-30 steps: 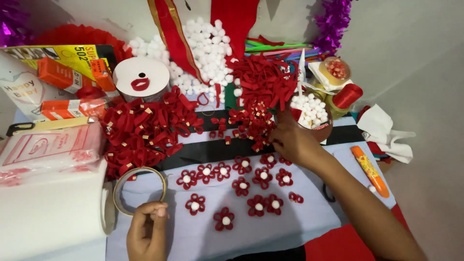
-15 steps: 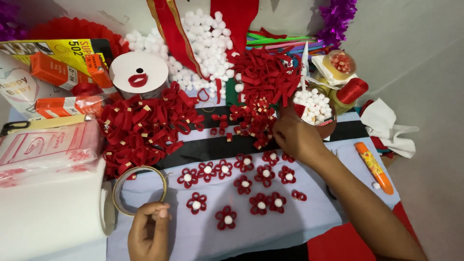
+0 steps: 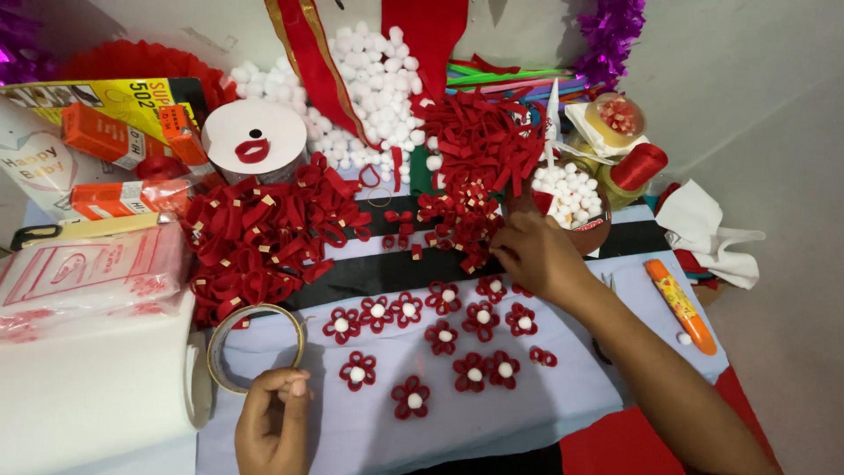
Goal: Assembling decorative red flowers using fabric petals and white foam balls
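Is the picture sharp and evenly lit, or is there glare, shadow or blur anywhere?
Head view: mostly sharp and evenly lit; the red ribbon flowers show clear petals. Soft shadows lie under the right hand and left hand, nothing harsh. Mild glare sits on the plastic bag and the white paper roll looks a bit washed out. Edges bend slightly, as with a wide lens.

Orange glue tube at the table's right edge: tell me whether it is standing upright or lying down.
Lying down. The orange glue tube rests flat on the pale blue cloth, its full length showing, apart from both hands.
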